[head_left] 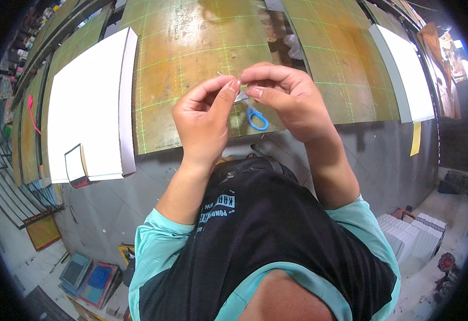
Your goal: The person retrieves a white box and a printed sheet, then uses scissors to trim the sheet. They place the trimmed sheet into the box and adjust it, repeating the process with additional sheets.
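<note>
My left hand (204,112) and my right hand (293,99) meet over the work table (172,80), thumbs and forefingers pinched close together. Between the fingertips is a tiny pale thing, too small to make out. Blue-handled scissors (257,120) lie on the table just below my right fingers. A small whitish scrap (240,97) shows by the blades, partly hidden under my hands. The remaining fingers of both hands are curled in.
A large white panel stack (92,107) stands at the left, with a small black-edged card (75,165) at its near edge. Another white stack (405,75) sits at the right, a yellow strip (416,139) hanging below. A pink cord (31,109) lies far left. Frames (97,286) rest on the floor.
</note>
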Action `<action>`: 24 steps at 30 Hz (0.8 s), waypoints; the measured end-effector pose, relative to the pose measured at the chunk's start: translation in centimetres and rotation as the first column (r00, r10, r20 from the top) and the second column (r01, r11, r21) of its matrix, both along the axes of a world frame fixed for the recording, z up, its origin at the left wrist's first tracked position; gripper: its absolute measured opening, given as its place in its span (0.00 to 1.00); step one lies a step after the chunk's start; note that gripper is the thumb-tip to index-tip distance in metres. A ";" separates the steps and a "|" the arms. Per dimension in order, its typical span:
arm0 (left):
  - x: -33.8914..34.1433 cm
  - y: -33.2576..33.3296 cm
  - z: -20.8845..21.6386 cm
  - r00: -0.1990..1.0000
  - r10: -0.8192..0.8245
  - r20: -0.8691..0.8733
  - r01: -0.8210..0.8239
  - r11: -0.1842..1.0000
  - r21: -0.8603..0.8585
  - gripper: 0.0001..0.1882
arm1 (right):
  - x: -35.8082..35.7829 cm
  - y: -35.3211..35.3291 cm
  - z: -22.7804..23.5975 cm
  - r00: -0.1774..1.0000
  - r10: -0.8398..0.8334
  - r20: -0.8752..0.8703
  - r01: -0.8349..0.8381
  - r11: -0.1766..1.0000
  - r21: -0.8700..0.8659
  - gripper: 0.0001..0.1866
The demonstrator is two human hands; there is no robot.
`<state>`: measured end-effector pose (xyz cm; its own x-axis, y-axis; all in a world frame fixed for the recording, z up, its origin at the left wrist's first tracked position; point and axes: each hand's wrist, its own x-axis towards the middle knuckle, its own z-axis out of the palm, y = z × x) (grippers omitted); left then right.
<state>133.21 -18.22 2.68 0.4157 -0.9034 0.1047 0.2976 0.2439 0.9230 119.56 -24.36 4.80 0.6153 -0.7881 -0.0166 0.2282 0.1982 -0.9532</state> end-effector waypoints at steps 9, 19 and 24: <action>-1.2 -0.6 -0.8 0.997 -0.079 0.002 0.079 0.996 0.031 0.03 | -0.6 0.5 -1.4 0.981 -0.175 -0.083 0.177 0.984 0.018 0.09; -0.9 -0.5 -2.3 0.969 -0.244 0.022 0.233 0.946 0.227 0.10 | -3.5 -1.1 -5.0 0.827 -0.527 -0.196 0.499 0.848 -0.175 0.07; 0.9 0.4 -4.0 0.968 -0.245 -0.054 0.251 0.936 0.246 0.13 | -6.3 -2.9 -9.2 0.745 -0.476 -0.468 0.535 0.845 -0.007 0.08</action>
<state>134.11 -17.85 -1.37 0.1749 -0.9741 -0.1435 0.3407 -0.0769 0.9370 113.28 -27.30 -4.38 0.0295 -0.9543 -0.2973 -0.1038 0.2929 -0.9505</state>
